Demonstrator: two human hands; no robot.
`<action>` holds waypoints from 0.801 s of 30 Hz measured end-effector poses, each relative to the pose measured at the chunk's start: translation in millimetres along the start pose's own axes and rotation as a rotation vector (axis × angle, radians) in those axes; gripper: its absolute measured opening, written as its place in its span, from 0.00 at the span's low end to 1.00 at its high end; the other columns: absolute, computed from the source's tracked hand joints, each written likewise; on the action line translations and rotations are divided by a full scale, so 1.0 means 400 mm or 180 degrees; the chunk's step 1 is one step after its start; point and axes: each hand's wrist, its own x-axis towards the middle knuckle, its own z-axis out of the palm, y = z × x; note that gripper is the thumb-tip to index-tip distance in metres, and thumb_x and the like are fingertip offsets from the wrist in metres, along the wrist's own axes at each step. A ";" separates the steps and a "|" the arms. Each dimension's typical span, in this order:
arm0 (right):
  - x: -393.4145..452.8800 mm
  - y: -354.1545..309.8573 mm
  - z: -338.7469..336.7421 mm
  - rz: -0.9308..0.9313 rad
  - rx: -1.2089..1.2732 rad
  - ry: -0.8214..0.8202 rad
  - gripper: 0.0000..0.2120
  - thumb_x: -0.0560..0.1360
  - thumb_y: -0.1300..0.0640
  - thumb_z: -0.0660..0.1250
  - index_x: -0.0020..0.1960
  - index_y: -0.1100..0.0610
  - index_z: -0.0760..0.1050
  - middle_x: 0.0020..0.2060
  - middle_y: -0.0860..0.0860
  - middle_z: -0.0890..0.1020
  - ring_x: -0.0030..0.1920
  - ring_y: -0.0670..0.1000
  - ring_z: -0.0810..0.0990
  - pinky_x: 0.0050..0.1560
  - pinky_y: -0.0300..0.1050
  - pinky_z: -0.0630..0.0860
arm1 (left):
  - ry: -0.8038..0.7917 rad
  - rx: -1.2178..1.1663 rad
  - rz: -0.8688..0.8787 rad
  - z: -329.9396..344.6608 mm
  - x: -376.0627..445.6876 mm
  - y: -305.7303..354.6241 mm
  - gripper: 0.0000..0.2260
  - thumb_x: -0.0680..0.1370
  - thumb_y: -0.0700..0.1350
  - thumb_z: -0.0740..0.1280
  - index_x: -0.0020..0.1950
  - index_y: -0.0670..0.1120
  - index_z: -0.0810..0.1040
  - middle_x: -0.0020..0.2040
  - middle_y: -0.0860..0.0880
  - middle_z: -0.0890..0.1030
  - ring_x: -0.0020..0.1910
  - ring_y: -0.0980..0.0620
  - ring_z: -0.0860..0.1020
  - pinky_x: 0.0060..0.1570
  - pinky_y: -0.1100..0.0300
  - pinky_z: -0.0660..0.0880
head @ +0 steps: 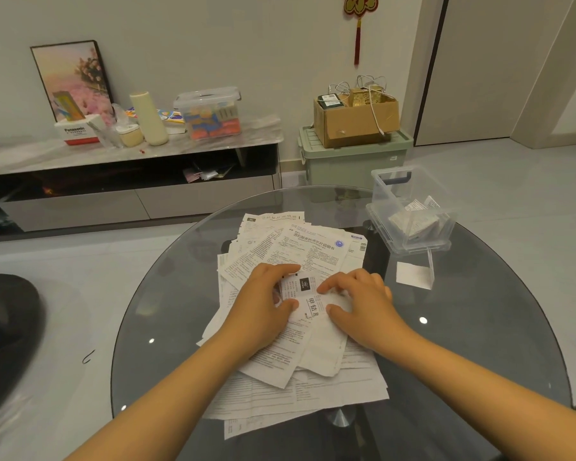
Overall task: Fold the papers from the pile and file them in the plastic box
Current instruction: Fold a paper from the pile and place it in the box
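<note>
A loose pile of printed papers [300,367] lies spread over the middle of a round glass table [479,344]. On top of it sits a small folded leaflet [308,296] with a black label and large characters. My left hand [263,304] pinches its left edge between thumb and fingers. My right hand [359,306] grips its right side, fingers pressed on top. A clear plastic box [413,207] stands open at the table's far right, with a few folded papers [413,221] inside.
A small white folded paper [413,274] lies on the glass just in front of the box. Beyond the table are a low cabinet [130,181] with clutter, a green storage bin [353,161] under a cardboard box [356,121], and a dark chair [7,331] at left.
</note>
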 end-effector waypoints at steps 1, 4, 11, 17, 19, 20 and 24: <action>0.000 0.000 -0.003 -0.0012 0.0050 0.0011 0.10 0.75 0.53 0.64 0.54 0.41 0.73 0.50 0.43 0.69 0.56 0.46 0.63 0.54 0.40 0.54 | 0.0116 -0.0061 -0.0006 -0.002 0.002 0.000 0.21 0.75 0.39 0.69 0.65 0.55 0.72 0.52 0.58 0.70 0.45 0.62 0.72 0.46 0.79 0.66; -0.002 -0.003 -0.014 -0.0064 0.0240 0.0004 0.08 0.75 0.51 0.66 0.51 0.39 0.73 0.52 0.42 0.73 0.57 0.45 0.63 0.57 0.42 0.56 | 0.0287 -0.0450 -0.0159 -0.006 0.008 0.001 0.16 0.75 0.37 0.68 0.58 0.56 0.76 0.48 0.56 0.73 0.41 0.58 0.72 0.43 0.75 0.69; -0.014 -0.006 -0.059 -0.0120 0.0983 -0.0103 0.11 0.72 0.54 0.70 0.48 0.38 0.74 0.47 0.40 0.78 0.51 0.41 0.72 0.50 0.32 0.67 | 0.0276 -0.1193 -0.0369 -0.017 0.016 0.013 0.16 0.74 0.35 0.70 0.51 0.57 0.78 0.47 0.53 0.74 0.34 0.57 0.71 0.40 0.72 0.74; -0.021 -0.001 -0.075 -0.0182 0.1083 -0.0044 0.11 0.73 0.61 0.69 0.48 0.45 0.79 0.45 0.40 0.79 0.45 0.35 0.75 0.43 0.24 0.70 | 0.0205 -0.0792 -0.0027 -0.010 0.000 0.034 0.14 0.74 0.38 0.70 0.50 0.59 0.78 0.46 0.59 0.77 0.35 0.62 0.72 0.42 0.72 0.71; -0.022 -0.002 -0.080 -0.0160 0.1158 0.0099 0.09 0.73 0.59 0.70 0.44 0.44 0.79 0.43 0.41 0.81 0.44 0.39 0.77 0.44 0.28 0.73 | 0.0152 -0.0765 0.0131 -0.006 -0.006 0.045 0.10 0.75 0.43 0.69 0.51 0.58 0.79 0.44 0.60 0.77 0.36 0.63 0.72 0.40 0.73 0.70; -0.022 0.000 -0.082 -0.0151 0.1176 0.0161 0.09 0.73 0.58 0.70 0.43 0.44 0.79 0.42 0.42 0.82 0.44 0.42 0.79 0.44 0.30 0.74 | 0.0101 -0.0829 0.0166 -0.004 -0.009 0.052 0.07 0.75 0.48 0.69 0.51 0.58 0.79 0.44 0.60 0.78 0.37 0.62 0.73 0.41 0.72 0.70; -0.024 0.009 -0.088 -0.0081 0.1188 0.0356 0.05 0.71 0.57 0.72 0.42 0.47 0.79 0.40 0.46 0.79 0.38 0.45 0.77 0.40 0.29 0.72 | -0.0100 -0.1070 0.0138 -0.003 -0.014 0.071 0.14 0.68 0.60 0.67 0.52 0.59 0.79 0.47 0.59 0.80 0.42 0.61 0.76 0.47 0.67 0.74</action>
